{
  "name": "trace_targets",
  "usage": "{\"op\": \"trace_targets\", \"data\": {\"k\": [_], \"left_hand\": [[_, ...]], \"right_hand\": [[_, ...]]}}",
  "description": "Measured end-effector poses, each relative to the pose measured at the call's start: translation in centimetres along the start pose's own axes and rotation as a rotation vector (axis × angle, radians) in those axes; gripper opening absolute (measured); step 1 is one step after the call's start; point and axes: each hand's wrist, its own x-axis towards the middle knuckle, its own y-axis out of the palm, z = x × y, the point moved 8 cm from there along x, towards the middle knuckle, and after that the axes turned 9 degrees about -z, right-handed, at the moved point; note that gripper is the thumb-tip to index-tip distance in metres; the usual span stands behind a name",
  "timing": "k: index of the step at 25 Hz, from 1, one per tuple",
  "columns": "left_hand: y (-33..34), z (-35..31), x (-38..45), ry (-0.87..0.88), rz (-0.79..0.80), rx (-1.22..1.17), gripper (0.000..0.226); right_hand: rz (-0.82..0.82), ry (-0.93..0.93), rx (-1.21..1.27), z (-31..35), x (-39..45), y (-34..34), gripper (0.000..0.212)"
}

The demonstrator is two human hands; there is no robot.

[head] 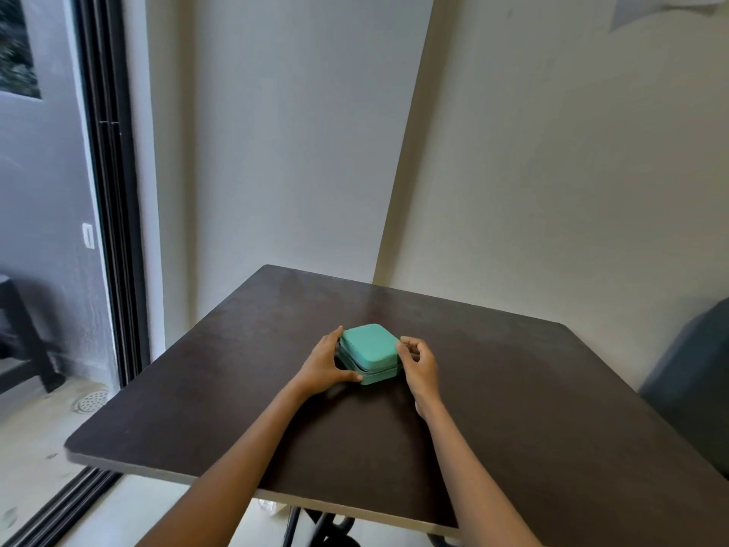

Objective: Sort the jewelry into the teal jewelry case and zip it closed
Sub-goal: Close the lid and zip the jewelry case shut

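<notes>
- Left hand point(324, 363): spread wide, cupped against the left side of the teal jewelry case point(369, 353); thumb along the near bottom edge, fingers up the far-left side. Bracing it, case not lifted.
- Right hand point(419, 363): fingers curled in, tips pinched at the case's right edge by the zip seam. Can't tell if a zip pull is betw. them; too small.
- Case: lid down, sits flat near the table's middle, a little toward the far side. Dark seam line runs round its near side. No logo, label or writing readable on it.
- Table point(513, 408): dark brown top w/ pale edge band; near corners cut off by frame. Dark metal base point(335, 527) partly seen underneath.
- Room: plain off-white walls meet in a corner behind the table; black sliding-door frame point(114, 230) at left, floor drain point(91, 401) on the pale floor beyond it.
- Right edge: dark blurred shape point(690, 380), prob. a seat, cut off.
</notes>
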Motion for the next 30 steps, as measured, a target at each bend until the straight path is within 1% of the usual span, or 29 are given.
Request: {"op": "trace_targets", "data": {"k": [3,5,6,8,10,11,14,15,17,20,22,23,27,30], "left_hand": [[0.3,-0.2,0.4,-0.004,-0.066,0.111,0.108],[0.3,-0.4,0.8,0.001,-0.085,0.145,0.104],[0.3,-0.5,1.0,0.011,-0.109,0.174,0.101],[0.5,-0.9,1.2,0.033,-0.162,0.275,0.097],[1.0,-1.3,1.5,0.038,-0.191,0.381,0.096],[1.3,-1.4,1.6,0.035,-0.203,0.42,0.095],[1.8,-2.0,2.3,0.033,-0.235,0.488,0.081],[1.9,-2.1,2.5,0.04,-0.242,0.487,0.074],[2.2,-2.2,3.0,0.057,-0.226,0.418,0.06],[1.9,-1.5,3.2,0.037,-0.199,0.136,0.035],[1.4,-1.0,3.2,-0.008,-0.213,-0.006,0.032],[1.3,-1.1,3.2,-0.008,-0.217,-0.006,0.031],[1.7,-1.8,3.4,0.037,-0.208,0.14,0.022],[1.7,-1.6,3.6,0.016,-0.209,0.144,0.016]], "right_hand": [[-0.012,0.011,-0.017,-0.2,0.3,-0.1,0.015],[-0.003,-0.009,-0.064,-0.3,0.4,0.2,0.02],[0.01,-0.055,-0.114,-0.1,0.4,0.4,0.025],[0.018,-0.222,-0.26,0.9,0.3,0.7,0.028],[-0.035,-0.398,-0.411,2.4,-0.2,0.7,0.02],[-0.053,-0.471,-0.48,3.0,-0.6,0.6,0.019],[0.015,-0.688,-0.65,3.6,-1.4,1.4,0.03],[0.038,-0.737,-0.69,3.5,-1.3,1.4,0.032],[0.033,-0.778,-0.746,3.0,-0.6,0.7,0.029],[-0.04,-0.745,-0.802,2.6,0.5,-1.1,0.027],[-0.064,-0.701,-0.82,2.6,0.8,-1.4,0.029],[-0.064,-0.708,-0.828,2.7,0.7,-1.3,0.03],[0.01,-0.866,-0.904,3.1,-0.7,-0.1,0.041],[0.012,-0.83,-0.884,2.8,-0.4,-0.1,0.043]]}}
